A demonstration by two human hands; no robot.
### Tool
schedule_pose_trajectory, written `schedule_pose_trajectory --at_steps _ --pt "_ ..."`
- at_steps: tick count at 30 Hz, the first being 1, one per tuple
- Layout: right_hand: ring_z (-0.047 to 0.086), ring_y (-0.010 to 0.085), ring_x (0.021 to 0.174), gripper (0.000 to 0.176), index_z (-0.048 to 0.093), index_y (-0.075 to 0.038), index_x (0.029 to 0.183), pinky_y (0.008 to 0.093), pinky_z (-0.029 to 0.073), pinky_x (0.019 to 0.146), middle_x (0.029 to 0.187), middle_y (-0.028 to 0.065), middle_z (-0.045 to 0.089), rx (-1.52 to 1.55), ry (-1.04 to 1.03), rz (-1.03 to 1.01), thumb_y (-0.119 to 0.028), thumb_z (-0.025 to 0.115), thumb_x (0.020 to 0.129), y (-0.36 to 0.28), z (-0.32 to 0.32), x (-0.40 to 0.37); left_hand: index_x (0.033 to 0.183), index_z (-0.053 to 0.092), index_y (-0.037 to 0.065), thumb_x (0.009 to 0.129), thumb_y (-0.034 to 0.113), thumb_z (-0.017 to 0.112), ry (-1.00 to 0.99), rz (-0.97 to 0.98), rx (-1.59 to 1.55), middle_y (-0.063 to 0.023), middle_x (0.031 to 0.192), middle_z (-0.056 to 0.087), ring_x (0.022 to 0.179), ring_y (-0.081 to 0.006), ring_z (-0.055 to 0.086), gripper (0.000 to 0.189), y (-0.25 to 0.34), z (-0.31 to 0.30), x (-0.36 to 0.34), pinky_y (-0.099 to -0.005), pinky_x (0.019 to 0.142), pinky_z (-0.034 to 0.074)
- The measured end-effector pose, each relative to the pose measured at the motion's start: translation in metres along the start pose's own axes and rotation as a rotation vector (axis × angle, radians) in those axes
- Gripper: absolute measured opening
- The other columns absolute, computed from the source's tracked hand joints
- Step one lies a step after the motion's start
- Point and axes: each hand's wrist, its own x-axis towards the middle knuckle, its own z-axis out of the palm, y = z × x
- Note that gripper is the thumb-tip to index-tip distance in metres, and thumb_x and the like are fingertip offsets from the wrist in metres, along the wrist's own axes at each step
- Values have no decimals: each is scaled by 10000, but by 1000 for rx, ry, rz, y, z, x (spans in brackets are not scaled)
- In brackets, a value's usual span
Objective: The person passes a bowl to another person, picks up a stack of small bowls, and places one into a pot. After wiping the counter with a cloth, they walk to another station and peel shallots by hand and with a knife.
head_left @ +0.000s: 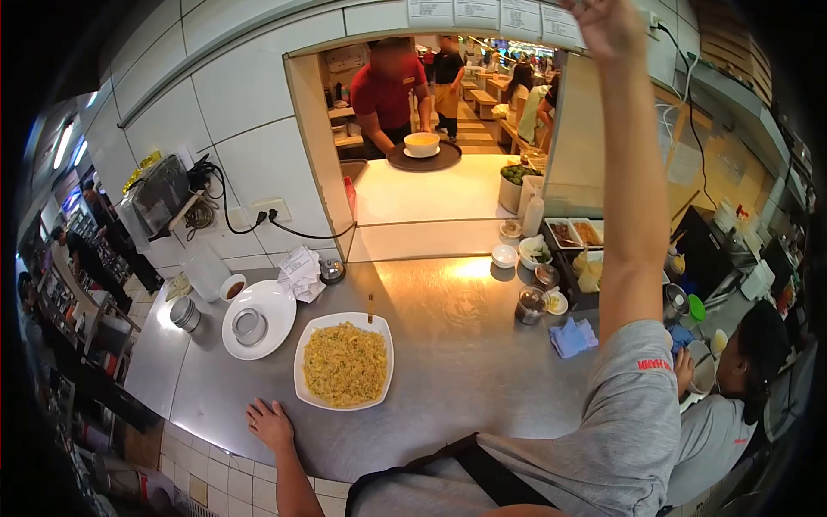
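My left hand [270,424] lies on the front edge of the steel counter [457,396] with its fingers spread, holding nothing. Just beyond it is a square white dish of fried rice [345,364], with a gold-coloured utensil [370,308] at its far rim. My right hand [610,30] is raised high beside the paper slips [541,21] fixed above the serving window. Its fingers are mostly cut off by the top of the view, so whether it grips a slip cannot be made out. A round white plate [274,320] bearing a metal ring mould [249,327] stands left of the rice.
A blue cloth [574,337], sauce jars [531,306] and small bowls [504,256] sit at the right. A call bell [332,272] stands near crumpled receipts [301,274]. Through the window, a person in red [392,90] holds a tray [444,160] with a bowl. A co-worker [732,379] works close at right.
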Motion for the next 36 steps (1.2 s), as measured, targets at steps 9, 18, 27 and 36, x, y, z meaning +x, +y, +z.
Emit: schedule_pose_trajectory --at_steps 9,18,27,36 --pt "600 161 711 325 521 29 1136 283 506 668 888 92 635 -409 -756 -617 -202 515 908 -178 115 -158 1369 380 65 946 432 366 32 8 15 -206 1426 326 1320 -372 288 561 -3 4 2 -506 1061 235" --pt "598 169 730 337 526 28 1133 289 496 691 895 94 634 -560 -867 -645 -219 513 904 -211 117 -199 1360 394 62 937 441 386 53 24 12 -205 1427 324 1321 -368 287 568 -6 7 2 -518 1049 246" --pt "596 176 749 350 531 27 1130 295 486 713 902 95 633 -654 -853 -656 -235 511 900 -233 106 -213 1362 393 54 928 454 398 18 15 -7 -203 1441 302 1331 -372 268 590 -2 -1 -1 -526 1051 242" --pt "594 183 768 363 536 26 1127 302 476 735 909 97 631 -706 -810 -674 -252 508 896 -257 91 -211 1356 405 -1 947 374 411 16 465 -1208 -143 1406 406 1316 -253 356 554 7 -184 60 -362 1097 232"
